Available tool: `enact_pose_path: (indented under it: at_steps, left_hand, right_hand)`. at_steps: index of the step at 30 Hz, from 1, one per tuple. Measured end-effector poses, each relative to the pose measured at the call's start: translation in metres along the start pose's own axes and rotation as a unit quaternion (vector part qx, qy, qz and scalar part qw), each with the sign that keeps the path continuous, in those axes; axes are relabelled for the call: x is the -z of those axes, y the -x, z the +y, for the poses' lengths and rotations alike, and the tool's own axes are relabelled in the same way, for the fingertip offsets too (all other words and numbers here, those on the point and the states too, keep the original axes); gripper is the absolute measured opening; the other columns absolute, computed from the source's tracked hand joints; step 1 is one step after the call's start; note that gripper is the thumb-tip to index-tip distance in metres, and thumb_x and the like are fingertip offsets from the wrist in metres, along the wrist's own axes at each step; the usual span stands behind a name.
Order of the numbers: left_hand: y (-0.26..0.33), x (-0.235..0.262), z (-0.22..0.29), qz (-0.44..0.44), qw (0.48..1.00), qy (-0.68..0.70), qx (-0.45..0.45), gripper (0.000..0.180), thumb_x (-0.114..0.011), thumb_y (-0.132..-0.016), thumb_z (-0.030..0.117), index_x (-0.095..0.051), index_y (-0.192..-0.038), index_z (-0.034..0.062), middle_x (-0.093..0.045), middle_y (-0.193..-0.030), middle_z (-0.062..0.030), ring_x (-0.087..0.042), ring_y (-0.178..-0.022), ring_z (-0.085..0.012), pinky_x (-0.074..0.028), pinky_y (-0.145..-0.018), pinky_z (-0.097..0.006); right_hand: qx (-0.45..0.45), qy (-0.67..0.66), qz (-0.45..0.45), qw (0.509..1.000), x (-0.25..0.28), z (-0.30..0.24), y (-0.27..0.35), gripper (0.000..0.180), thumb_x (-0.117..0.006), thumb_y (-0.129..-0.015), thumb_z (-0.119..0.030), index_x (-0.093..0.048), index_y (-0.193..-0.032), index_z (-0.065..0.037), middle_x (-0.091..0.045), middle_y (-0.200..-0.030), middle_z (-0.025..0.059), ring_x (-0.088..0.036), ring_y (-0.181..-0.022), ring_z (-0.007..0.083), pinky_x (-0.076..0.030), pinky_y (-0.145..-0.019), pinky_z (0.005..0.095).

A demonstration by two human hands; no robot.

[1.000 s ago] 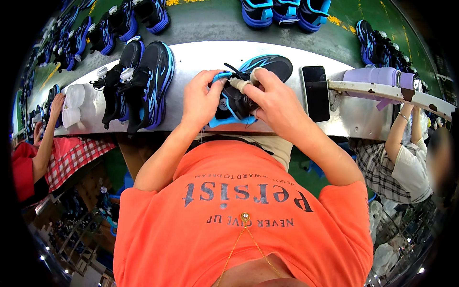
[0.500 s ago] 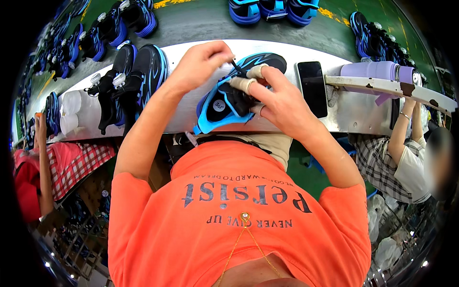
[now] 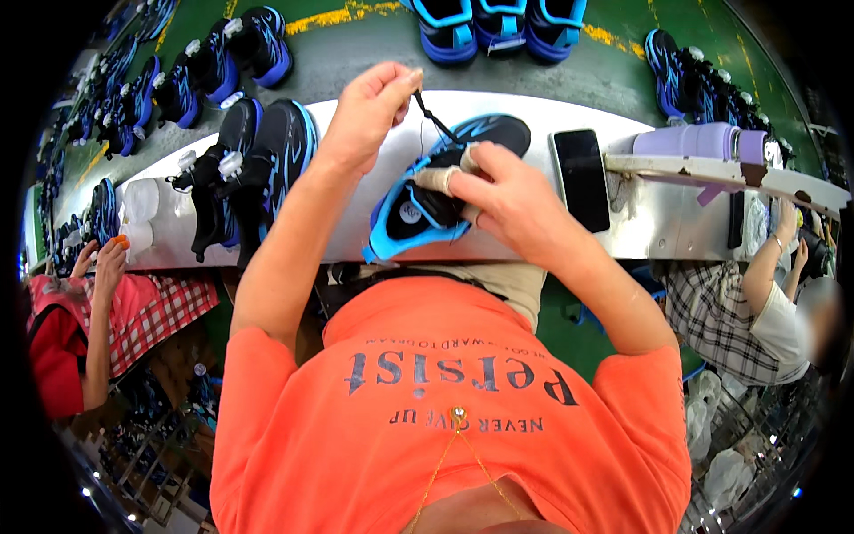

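Observation:
A black and blue sneaker point(image 3: 509, 133) lies on the metal bench in front of me, its toe pointing far right and its bright blue heel collar toward me. Between the fingertips of my left hand point(image 3: 369, 111) is the end of a black shoelace point(image 3: 431, 117), drawn up from the shoe at a slant. My right hand point(image 3: 514, 198), with pale finger covers on some fingers, closes on the black tongue point(image 3: 436, 203) at the shoe's opening. Its fingers hide part of the lacing.
Two similar sneakers point(image 3: 286, 147) stand to the left on the bench point(image 3: 342, 233), beside clear plastic cups point(image 3: 140, 214). At right are a phone point(image 3: 582, 182), a purple bottle point(image 3: 685, 142) and a chipped white rail point(image 3: 721, 171). More shoes point(image 3: 449, 37) line the green surface beyond. People work on both sides.
My left hand has moved up and slightly left, stretching the shoelace farther out of the shoe. My right hand stays at the tongue, shifted only slightly.

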State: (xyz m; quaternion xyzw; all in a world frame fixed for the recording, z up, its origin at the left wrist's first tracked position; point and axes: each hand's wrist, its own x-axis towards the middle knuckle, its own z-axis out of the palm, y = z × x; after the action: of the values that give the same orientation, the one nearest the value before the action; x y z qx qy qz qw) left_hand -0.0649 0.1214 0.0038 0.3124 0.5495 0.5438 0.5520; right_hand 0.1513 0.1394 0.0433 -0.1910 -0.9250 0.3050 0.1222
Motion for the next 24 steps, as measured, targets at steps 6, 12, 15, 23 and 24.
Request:
enact_pose_path:
  at_steps: [6, 12, 15, 23, 24]
  left_hand:
    - [0.005, 0.004, -0.005, -0.007, 0.997, 0.039, 0.061, 0.018, -0.060, -0.095, 0.025, -0.059, -0.088, 0.0086, -0.047, -0.067, 0.0055, -0.041, -0.060, -0.0039, -0.030, -0.054, -0.018]
    - [0.007, 0.009, -0.015, -0.016, 0.995, 0.052, 0.080, 0.016, -0.058, -0.096, 0.020, -0.061, -0.097, 0.0045, -0.055, -0.077, 0.0012, -0.049, -0.069, -0.0070, -0.039, -0.063, -0.020]
    - [0.010, 0.014, -0.016, -0.009, 0.995, 0.042, 0.087, 0.016, -0.058, -0.096, 0.017, -0.061, -0.101, 0.0025, -0.058, -0.083, -0.0008, -0.052, -0.075, -0.0081, -0.042, -0.067, -0.021]
    - [0.014, 0.021, -0.019, -0.012, 0.993, 0.057, 0.103, 0.022, -0.056, -0.096, 0.016, -0.061, -0.112, 0.0011, -0.061, -0.089, -0.0033, -0.054, -0.077, -0.0086, -0.044, -0.070, -0.021]
    - [0.017, 0.020, -0.017, -0.008, 0.993, 0.051, 0.103, 0.023, -0.056, -0.097, 0.016, -0.061, -0.114, 0.0012, -0.062, -0.090, -0.0038, -0.054, -0.077, -0.0085, -0.044, -0.069, -0.021]
  right_hand:
    - [-0.046, -0.092, -0.031, 0.994, -0.002, 0.008, 0.006, 0.057, -0.061, -0.069, 0.008, -0.061, -0.121, -0.016, -0.046, -0.095, 0.0113, -0.054, -0.083, 0.0304, -0.048, -0.073, 0.0365]
    - [-0.043, -0.129, -0.015, 0.991, 0.000, 0.007, 0.007, 0.052, -0.060, -0.074, 0.007, -0.061, -0.121, -0.016, -0.047, -0.095, 0.0111, -0.055, -0.084, 0.0295, -0.048, -0.073, 0.0359]
    - [-0.065, -0.156, -0.012, 0.985, 0.011, 0.006, 0.008, 0.046, -0.058, -0.078, 0.004, -0.061, -0.120, -0.015, -0.049, -0.096, 0.0113, -0.056, -0.083, 0.0301, -0.048, -0.071, 0.0362]
    - [-0.127, -0.138, 0.006, 0.982, 0.015, 0.020, 0.013, 0.038, -0.058, -0.081, 0.001, -0.065, -0.116, -0.013, -0.048, -0.081, 0.0096, -0.052, -0.075, 0.0247, -0.045, -0.068, 0.0335]
    - [-0.123, -0.132, 0.015, 0.984, 0.014, 0.024, 0.012, 0.038, -0.058, -0.081, 0.001, -0.066, -0.115, -0.014, -0.046, -0.078, 0.0093, -0.051, -0.072, 0.0230, -0.044, -0.066, 0.0325]
